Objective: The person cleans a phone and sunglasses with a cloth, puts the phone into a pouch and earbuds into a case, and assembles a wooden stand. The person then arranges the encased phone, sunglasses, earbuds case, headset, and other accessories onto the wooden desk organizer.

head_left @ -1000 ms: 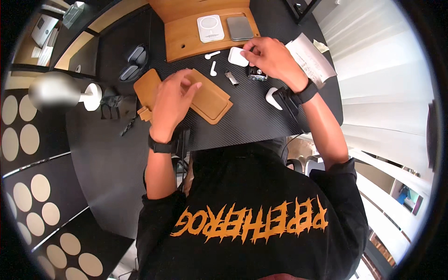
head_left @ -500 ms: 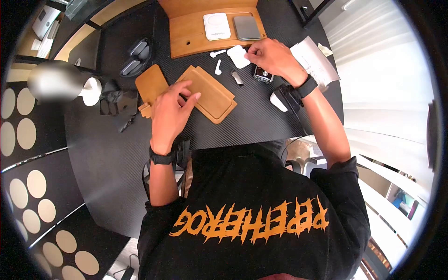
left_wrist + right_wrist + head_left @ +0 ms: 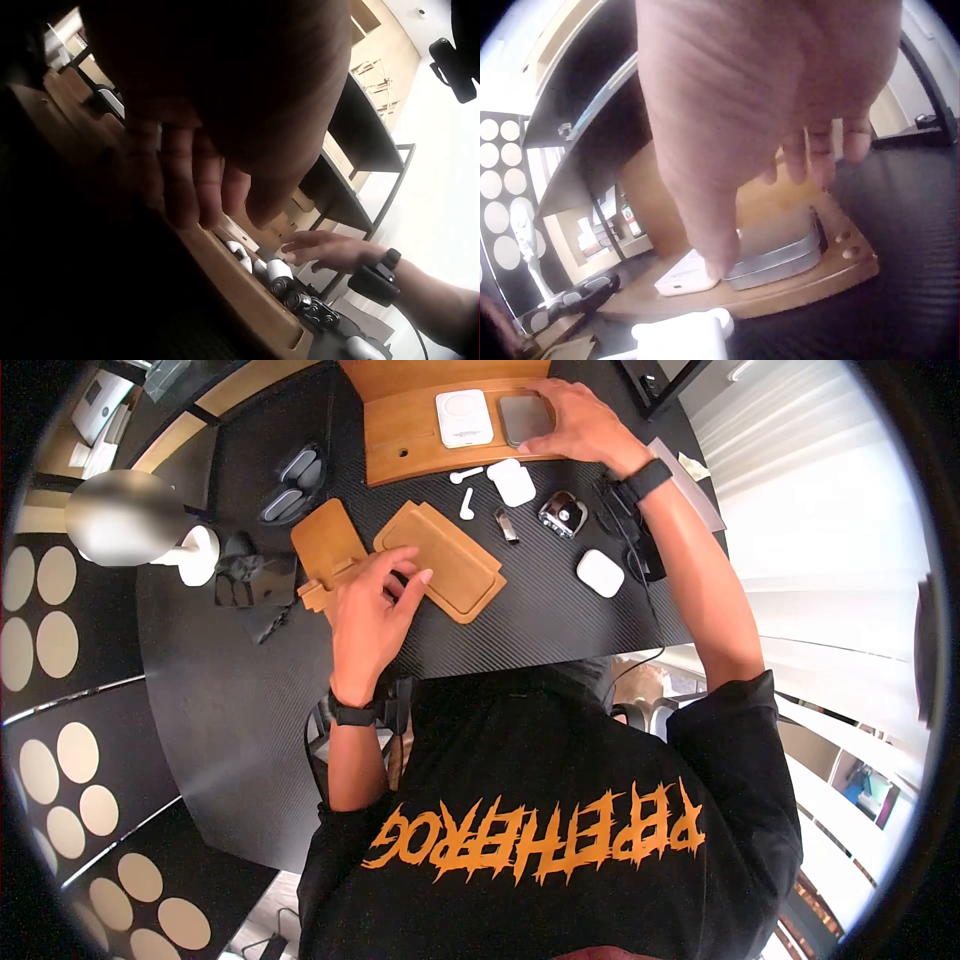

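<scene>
A flat grey metal tin (image 3: 525,420) lies on the brown board (image 3: 390,455), beside a white square charger (image 3: 464,418). My right hand (image 3: 590,425) reaches over the tin with fingers spread. In the right wrist view its thumb (image 3: 718,259) comes down at the tin's near corner, between tin and charger; the other fingers extend toward the back. My left hand (image 3: 370,610) hovers with loosely bent fingers at the edge of a tan leather tray (image 3: 450,570) and a tan flap piece (image 3: 328,540), holding nothing. In the left wrist view it is dark and mostly blocks the tray.
Before the board lie white earbuds (image 3: 467,505), an open white earbud case (image 3: 512,482), a small metallic piece (image 3: 507,526), a shiny dark gadget (image 3: 563,515) and a rounded white case (image 3: 600,573). Grey headphones (image 3: 295,485) lie left. A cable (image 3: 655,615) hangs from the right wrist.
My right hand has left the open white earbud case, which stays on the table, and moved up to the grey tin. My left hand has barely moved.
</scene>
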Motion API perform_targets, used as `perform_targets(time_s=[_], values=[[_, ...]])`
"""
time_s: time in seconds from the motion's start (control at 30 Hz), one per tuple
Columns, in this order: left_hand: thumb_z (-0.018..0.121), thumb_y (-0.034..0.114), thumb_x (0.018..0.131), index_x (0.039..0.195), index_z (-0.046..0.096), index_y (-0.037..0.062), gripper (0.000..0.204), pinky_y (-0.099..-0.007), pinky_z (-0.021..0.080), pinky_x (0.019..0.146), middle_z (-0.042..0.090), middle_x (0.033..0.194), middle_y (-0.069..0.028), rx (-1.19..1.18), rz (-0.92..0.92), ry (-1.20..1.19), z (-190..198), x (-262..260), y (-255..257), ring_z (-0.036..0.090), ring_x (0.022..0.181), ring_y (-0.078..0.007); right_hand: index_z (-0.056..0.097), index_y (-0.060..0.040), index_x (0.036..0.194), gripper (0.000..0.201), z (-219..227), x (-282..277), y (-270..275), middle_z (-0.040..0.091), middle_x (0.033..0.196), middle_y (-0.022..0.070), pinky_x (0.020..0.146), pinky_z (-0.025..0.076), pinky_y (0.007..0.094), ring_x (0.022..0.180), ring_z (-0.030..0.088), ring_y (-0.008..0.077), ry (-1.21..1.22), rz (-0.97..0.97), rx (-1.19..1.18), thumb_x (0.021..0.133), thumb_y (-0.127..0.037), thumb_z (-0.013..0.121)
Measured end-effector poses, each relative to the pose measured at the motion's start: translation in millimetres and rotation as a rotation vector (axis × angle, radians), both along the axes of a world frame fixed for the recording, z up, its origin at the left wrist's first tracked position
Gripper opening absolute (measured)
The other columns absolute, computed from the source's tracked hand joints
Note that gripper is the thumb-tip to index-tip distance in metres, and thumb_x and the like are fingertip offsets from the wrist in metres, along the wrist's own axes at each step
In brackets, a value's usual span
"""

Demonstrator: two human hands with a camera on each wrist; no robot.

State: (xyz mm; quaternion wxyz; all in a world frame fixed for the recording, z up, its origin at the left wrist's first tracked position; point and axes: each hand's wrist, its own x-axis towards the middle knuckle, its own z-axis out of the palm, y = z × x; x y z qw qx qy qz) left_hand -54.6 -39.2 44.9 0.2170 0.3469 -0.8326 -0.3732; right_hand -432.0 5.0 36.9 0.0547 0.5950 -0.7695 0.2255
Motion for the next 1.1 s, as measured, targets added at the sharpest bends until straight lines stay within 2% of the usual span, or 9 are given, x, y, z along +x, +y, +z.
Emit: perform_targets(time_s=[0.07,0.37,0.5,0.57,0.63,0.73,0.83,0.9,1.1], values=[[0.082,0.016,0.092,0.115,0.076,0.003,0.027,-0.0334,0.053,0.062,0.077,0.092,-0.0076,0.002,0.004,0.008,2,3,3,0.068,0.066,-0.0182,0.065,-0.0066,0.143,0.088,4,-6,-9,0.07,0.131,0.0216,0.11,0.05,0.0462,0.13,0.06,0.0421,-0.089,0.094,0.185,0.069,-0.048,0.091],[0.081,0.011,0.093,0.118,0.076,0.0019,0.027,-0.0311,0.055,0.064,0.078,0.093,-0.0089,0.063,0.035,0.042,-1,10,7,0.067,0.067,-0.0147,0.067,-0.0016,0.139,0.089,14,-12,-9,0.07,0.126,0.0248,0.106,0.052,0.0451,0.123,0.063,0.0408,0.037,0.118,0.145,0.064,-0.044,0.092],[0.078,0.015,0.098,0.125,0.073,0.0004,0.031,-0.0279,0.054,0.066,0.078,0.103,-0.0064,0.404,0.004,0.203,-10,7,5,0.067,0.074,-0.0113,0.064,0.0015,0.137,0.082,33,9,-2,0.07,0.116,0.0208,0.099,0.053,0.042,0.112,0.066,0.0339,0.061,0.225,-0.016,0.073,-0.041,0.094],[0.077,0.019,0.101,0.128,0.072,0.0003,0.033,-0.0264,0.054,0.067,0.077,0.107,-0.0055,0.595,-0.005,0.302,-7,6,9,0.067,0.077,-0.0105,0.062,0.0011,0.143,0.091,73,56,9,0.064,0.133,0.0164,0.109,0.047,0.0371,0.123,0.061,0.0301,-0.354,0.276,0.16,0.066,-0.034,0.095],[0.058,0.038,0.111,0.137,0.067,0.0025,0.045,-0.0247,0.049,0.07,0.074,0.109,-0.0037,0.793,-0.133,0.319,5,3,13,0.063,0.083,-0.0095,0.062,-0.0008,0.142,0.089,65,83,16,0.064,0.131,0.0124,0.103,0.049,0.0361,0.119,0.061,0.0251,-0.565,0.51,0.072,0.065,-0.03,0.095],[0.057,0.049,0.11,0.129,0.068,0.0003,0.053,-0.0249,0.049,0.07,0.071,0.102,-0.004,1.1,-0.244,0.505,-14,8,15,0.063,0.083,-0.0095,0.062,-0.0032,0.142,0.089,76,126,27,0.063,0.133,0.0126,0.104,0.049,0.0397,0.122,0.061,0.0282,-0.525,0.656,0.142,0.062,-0.028,0.095],[0.054,0.052,0.111,0.12,0.068,0.0008,0.054,-0.0267,0.048,0.07,0.069,0.099,-0.0031,1.238,-0.249,0.604,-17,15,20,0.062,0.085,-0.0102,0.063,-0.0049,0.141,0.09,65,148,30,0.063,0.135,0.0139,0.109,0.048,0.0411,0.127,0.06,0.0323,-0.515,0.723,0.106,0.06,-0.026,0.094],[0.056,0.049,0.11,0.116,0.067,0.0025,0.049,-0.0275,0.046,0.069,0.068,0.098,-0.0026,1.262,-0.252,0.586,-21,20,19,0.06,0.082,-0.011,0.066,-0.0012,0.131,0.085,60,152,29,0.066,0.125,0.0174,0.104,0.05,0.0436,0.118,0.063,0.037,-0.571,0.763,0.025,0.057,-0.033,0.094],[0.062,0.047,0.107,0.118,0.066,0.0056,0.043,-0.0271,0.044,0.068,0.066,0.096,-0.0008,1.336,-0.156,0.705,-31,28,18,0.057,0.08,-0.0111,0.066,-0.0031,0.133,0.087,58,159,27,0.066,0.124,0.0144,0.096,0.051,0.0389,0.113,0.063,0.0298,-0.64,0.688,-0.04,0.058,-0.035,0.096]])
